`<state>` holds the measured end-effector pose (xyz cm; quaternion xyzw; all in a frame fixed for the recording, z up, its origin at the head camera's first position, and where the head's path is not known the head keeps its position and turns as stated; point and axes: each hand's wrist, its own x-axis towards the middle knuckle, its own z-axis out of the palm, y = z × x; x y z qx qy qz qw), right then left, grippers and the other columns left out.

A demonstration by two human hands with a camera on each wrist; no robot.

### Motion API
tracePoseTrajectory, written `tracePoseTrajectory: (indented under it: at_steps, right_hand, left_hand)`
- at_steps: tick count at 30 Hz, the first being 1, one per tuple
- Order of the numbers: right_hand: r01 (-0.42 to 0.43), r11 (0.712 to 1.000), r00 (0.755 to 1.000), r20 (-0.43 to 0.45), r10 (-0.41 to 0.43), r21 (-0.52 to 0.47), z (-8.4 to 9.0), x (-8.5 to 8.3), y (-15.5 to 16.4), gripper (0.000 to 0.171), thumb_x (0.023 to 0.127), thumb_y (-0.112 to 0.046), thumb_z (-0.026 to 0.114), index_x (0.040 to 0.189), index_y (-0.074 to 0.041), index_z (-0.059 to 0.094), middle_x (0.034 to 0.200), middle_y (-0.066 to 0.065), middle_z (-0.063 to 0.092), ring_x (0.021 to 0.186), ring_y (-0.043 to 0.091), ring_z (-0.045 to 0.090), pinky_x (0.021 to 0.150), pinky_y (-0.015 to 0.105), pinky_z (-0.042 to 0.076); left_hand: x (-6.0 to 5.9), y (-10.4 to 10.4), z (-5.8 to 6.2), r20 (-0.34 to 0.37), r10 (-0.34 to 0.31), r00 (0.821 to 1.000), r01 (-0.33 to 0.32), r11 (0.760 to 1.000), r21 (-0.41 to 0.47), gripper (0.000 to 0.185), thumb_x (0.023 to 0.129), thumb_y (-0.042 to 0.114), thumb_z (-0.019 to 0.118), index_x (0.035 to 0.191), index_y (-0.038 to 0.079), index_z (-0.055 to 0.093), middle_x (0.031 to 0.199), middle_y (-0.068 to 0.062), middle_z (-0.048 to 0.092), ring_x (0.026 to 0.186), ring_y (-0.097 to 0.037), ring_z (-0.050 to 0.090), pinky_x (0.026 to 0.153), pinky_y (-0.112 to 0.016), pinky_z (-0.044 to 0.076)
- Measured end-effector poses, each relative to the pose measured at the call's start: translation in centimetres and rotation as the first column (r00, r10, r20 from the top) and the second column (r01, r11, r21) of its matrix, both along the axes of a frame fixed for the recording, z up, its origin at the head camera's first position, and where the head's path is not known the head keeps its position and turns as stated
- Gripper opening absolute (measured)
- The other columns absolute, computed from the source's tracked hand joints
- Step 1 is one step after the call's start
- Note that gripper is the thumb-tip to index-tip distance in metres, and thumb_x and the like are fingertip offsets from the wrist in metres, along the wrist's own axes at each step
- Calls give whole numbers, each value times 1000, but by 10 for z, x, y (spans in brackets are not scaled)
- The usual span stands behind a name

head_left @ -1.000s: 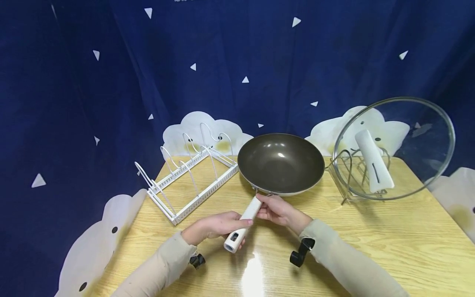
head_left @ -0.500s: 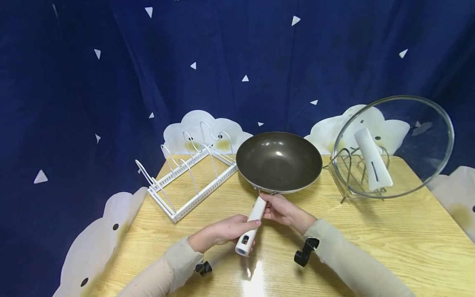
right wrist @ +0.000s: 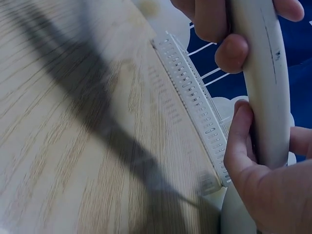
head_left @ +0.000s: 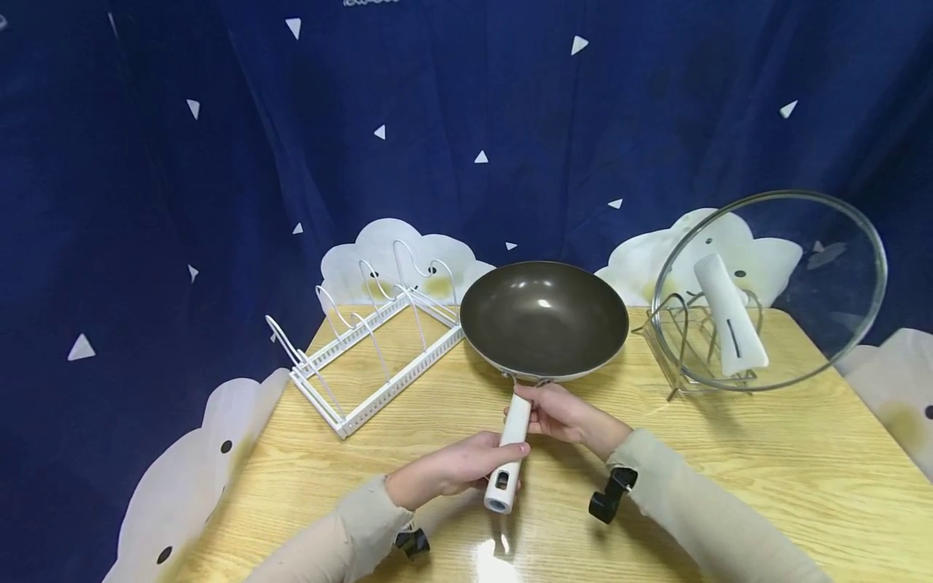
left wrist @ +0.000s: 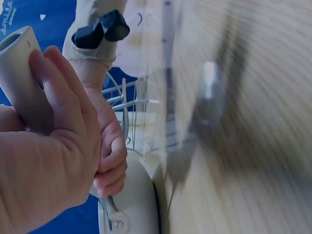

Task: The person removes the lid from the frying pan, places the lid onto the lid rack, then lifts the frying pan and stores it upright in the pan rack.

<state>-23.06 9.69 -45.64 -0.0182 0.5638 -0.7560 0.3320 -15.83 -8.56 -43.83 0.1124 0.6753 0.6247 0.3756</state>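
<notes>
A dark-lined wok [head_left: 543, 320] with a white handle [head_left: 516, 425] stands in the middle of the table, its handle pointing toward me. My left hand [head_left: 466, 465] grips the handle near its end, thumb across the top. Closer to the bowl, my right hand [head_left: 568, 417] holds the handle from the right side. In the left wrist view, the left hand's fingers [left wrist: 63, 92] wrap round the handle, and the wok's pale outside [left wrist: 139, 200] shows below. Both hands' fingers curl about the handle [right wrist: 265, 83] in the right wrist view.
A white wire rack [head_left: 408, 380] lies left of the wok, close to its rim. At the right, a glass lid [head_left: 824, 267] with a white handle leans upright in a metal rack [head_left: 674, 356]. A blue curtain [head_left: 466, 97] hangs behind the wooden table [head_left: 765, 453].
The handle's end and both hands have swung to the right, so the handle points more straight toward me. The wok's bowl has shifted slightly left. Both racks stay put.
</notes>
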Motion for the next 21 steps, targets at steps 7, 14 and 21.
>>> tracePoseTrajectory:
  at_steps: [7, 14, 21]
  right_hand:
    - [-38, 999, 999, -23, 39, 15, -1, 1, 6, 27, 99, -18, 48, 101, 9, 49, 85, 11, 66, 75, 16, 66, 73, 29, 56]
    - [-78, 997, 996, -47, 78, 11, -2, 1, 13, 25, 99, -17, 47, 100, 8, 49, 85, 11, 66, 76, 15, 66, 75, 30, 55]
    - [-114, 993, 993, -32, 113, -32, -1, 0, 19, 22, 102, -16, 41, 103, 6, 43, 88, 13, 66, 81, 17, 67, 78, 32, 55]
  left_hand:
    - [4, 11, -3, 14, 16, 1000, -16, 999, 35, 26, 97, 28, 49, 90, 3, 51, 69, -6, 60, 57, -12, 59, 53, -24, 52]
    - [6, 20, -3, 27, 6, 1000, -8, 998, 66, 27, 97, 29, 50, 95, 2, 51, 71, -5, 61, 61, -11, 61, 57, -25, 54]
    - [6, 29, -9, 51, 17, 999, -21, 996, 87, 24, 95, 31, 51, 86, 9, 52, 71, -3, 62, 63, -10, 61, 56, -23, 52]
